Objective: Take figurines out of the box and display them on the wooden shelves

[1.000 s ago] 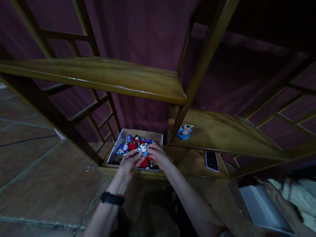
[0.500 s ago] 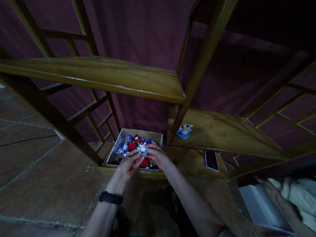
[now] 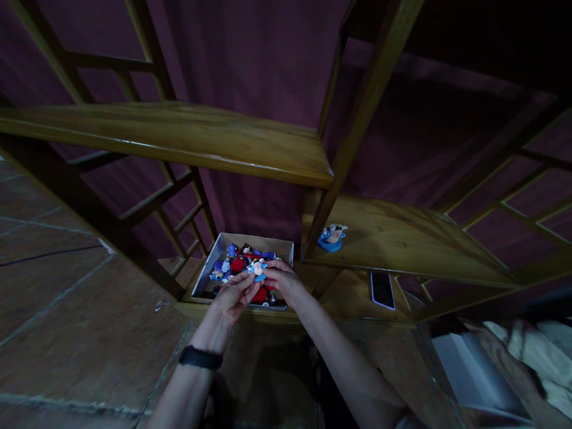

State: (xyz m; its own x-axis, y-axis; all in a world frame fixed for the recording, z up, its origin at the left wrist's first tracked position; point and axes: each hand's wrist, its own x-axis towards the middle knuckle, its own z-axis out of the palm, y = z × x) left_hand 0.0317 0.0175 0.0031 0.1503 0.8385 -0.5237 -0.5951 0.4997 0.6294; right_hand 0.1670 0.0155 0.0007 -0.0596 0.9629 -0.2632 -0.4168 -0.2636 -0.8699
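A small blue-and-white figurine point(image 3: 258, 269) is held between my two hands, just above an open cardboard box point(image 3: 203, 275). My left hand point(image 3: 235, 296) grips it from the left with the fingertips, a dark band around that wrist. From the right, the fingers of my right hand point(image 3: 286, 281) close on its other side. Inside the box lie several more figurines, among them a purple one point(image 3: 218, 267) and a red one point(image 3: 238, 265). My hands hide part of the box's contents.
A similar figurine on a blue base point(image 3: 332, 237) stands on the right wooden shelf point(image 3: 402, 238), beside an upright post point(image 3: 357, 137). Below it lies a phone point(image 3: 383, 291). Another shelf point(image 3: 201, 140) spans above the box. A pale box point(image 3: 478, 372) sits on the floor at right.
Almost nothing differs. Both hands keep the figurine over the box, and the view has shifted very slightly.
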